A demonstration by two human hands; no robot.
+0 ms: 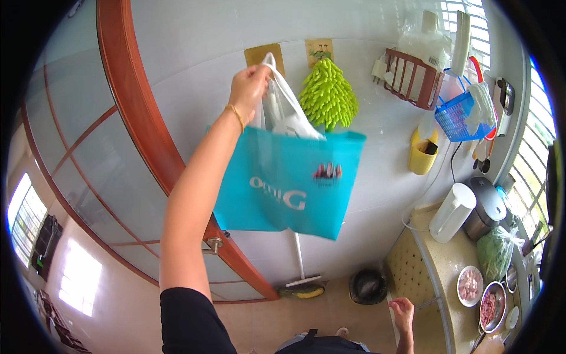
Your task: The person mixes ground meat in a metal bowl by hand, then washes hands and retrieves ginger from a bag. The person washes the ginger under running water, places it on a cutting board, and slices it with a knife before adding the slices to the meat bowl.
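Observation:
My left hand (251,90), raised in front of the tiled wall, is closed near the white handle of a turquoise bag (287,186). White plastic shows in the bag's mouth. Whether the hand grips the handle or the hook behind it cannot be told. Just right of the bag hangs a bright green chenille cleaning mitt (329,95). Low at the right, my right hand (402,313) hovers beside the counter's edge with its fingers curled; nothing shows in it.
A wood-framed glass door (146,101) stands at the left. Below are a squeegee (303,280) and a black-lined bin (368,286). The counter (442,261) holds a white kettle (453,212), a rice cooker (484,208), a bag of greens (495,256) and bowls of raw meat (469,286).

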